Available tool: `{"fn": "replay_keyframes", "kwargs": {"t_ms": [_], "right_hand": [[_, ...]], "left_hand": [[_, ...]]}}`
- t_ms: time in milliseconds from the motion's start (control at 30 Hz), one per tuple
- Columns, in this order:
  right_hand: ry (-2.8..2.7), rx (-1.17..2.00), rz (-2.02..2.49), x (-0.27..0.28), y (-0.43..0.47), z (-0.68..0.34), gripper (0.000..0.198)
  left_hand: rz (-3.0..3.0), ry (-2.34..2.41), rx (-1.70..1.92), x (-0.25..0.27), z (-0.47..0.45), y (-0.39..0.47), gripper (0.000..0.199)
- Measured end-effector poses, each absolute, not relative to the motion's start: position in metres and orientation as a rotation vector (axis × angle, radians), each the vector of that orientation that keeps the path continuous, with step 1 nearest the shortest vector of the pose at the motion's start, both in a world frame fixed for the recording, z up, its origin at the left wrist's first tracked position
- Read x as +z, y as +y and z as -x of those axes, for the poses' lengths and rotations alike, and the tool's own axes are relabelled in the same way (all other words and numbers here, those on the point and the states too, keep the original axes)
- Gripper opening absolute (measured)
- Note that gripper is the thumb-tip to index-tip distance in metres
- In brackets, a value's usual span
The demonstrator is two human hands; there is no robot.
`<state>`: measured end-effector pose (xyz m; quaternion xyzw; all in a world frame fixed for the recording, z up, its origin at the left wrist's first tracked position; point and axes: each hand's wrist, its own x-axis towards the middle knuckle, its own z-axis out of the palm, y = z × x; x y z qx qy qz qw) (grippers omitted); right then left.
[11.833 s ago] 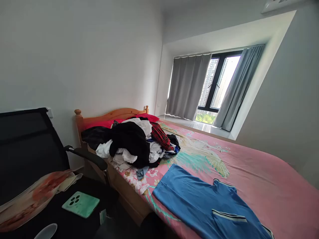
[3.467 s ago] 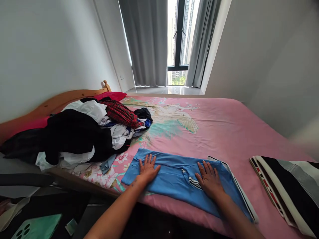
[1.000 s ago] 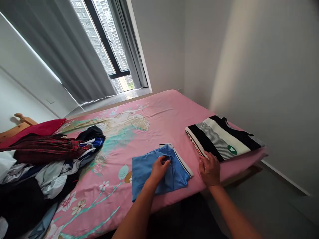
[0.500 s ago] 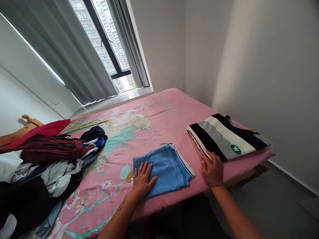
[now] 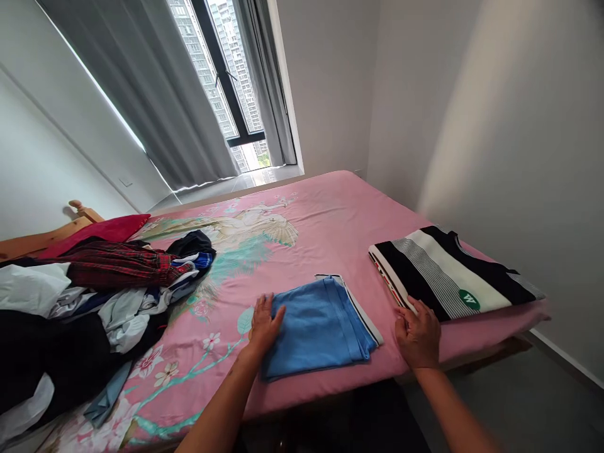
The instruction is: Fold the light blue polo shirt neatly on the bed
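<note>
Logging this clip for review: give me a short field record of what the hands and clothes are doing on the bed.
Setting: bed with pink sheet, window with grey curtains
Left hand: flat on the left edge of the folded blue garment
Right hand: on the sheet, at the near edge of the folded striped garment
Unfolded pile: mixed clothes, left side of the bed
Holding: neither hand grips anything

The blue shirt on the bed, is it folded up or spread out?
Folded. The blue shirt lies as a small neat rectangle with layered edges, the left hand flat on it.
</note>
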<state>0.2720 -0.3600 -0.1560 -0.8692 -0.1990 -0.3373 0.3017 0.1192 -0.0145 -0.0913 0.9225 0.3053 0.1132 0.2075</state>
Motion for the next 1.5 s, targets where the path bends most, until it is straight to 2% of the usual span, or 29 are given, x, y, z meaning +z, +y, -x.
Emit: {"fn": "replay_keyframes", "kwargs": {"t_ms": [133,300,433,567,667,767,867,1000,1100,1200,1333,1400,1500], "right_hand": [[-0.535,-0.909,2.303,-0.158,-0.361,-0.272,0.019],[-0.558,-0.892,2.242,-0.160,-0.368,-0.277,0.021],[-0.448,-0.777,2.085,-0.120,-0.337,-0.274,0.027],[-0.865,-0.341,1.862,-0.058,-0.248,-0.246,0.026],[-1.314,0.015,1.963,-0.038,-0.173,-0.229,0.030],[-1.525,0.364,2.197,-0.045,-0.113,-0.227,0.042],[-1.573,0.573,2.330,-0.062,-0.071,-0.235,0.051],[-1.581,0.761,2.420,-0.074,-0.036,-0.245,0.048],[-1.587,0.895,2.442,-0.072,-0.024,-0.247,0.038],[-1.594,0.982,2.394,-0.062,-0.023,-0.248,0.026],[-1.574,1.067,2.216,-0.030,-0.035,-0.262,0.027],[-1.547,1.008,2.141,-0.003,-0.043,-0.278,0.024],[-1.470,0.769,2.067,0.050,-0.059,-0.308,0.024]], "left_hand": [[-2.215,0.955,0.427,-0.098,-0.074,-0.010,0.063],[-2.157,1.014,0.211,-0.094,-0.013,-0.041,0.043],[-2.182,1.092,0.024,-0.085,-0.003,-0.055,0.038],[-2.239,1.161,-0.090,-0.078,-0.008,-0.050,0.043],[-2.307,1.188,-0.150,-0.075,-0.009,-0.050,0.046],[-2.323,1.205,-0.165,-0.074,-0.006,-0.054,0.042],[-2.300,1.212,-0.153,-0.076,-0.003,-0.058,0.036],[-2.253,1.208,-0.109,-0.082,-0.001,-0.059,0.029],[-2.188,1.182,-0.012,-0.091,-0.001,-0.059,0.021],[-1.976,1.160,0.121,-0.104,-0.003,-0.059,0.014],[-1.568,0.969,0.168,-0.100,-0.012,-0.048,0.012],[-1.504,0.809,0.174,-0.076,-0.022,-0.032,0.013],[-1.651,0.764,0.330,-0.011,-0.044,0.004,0.011]]}}
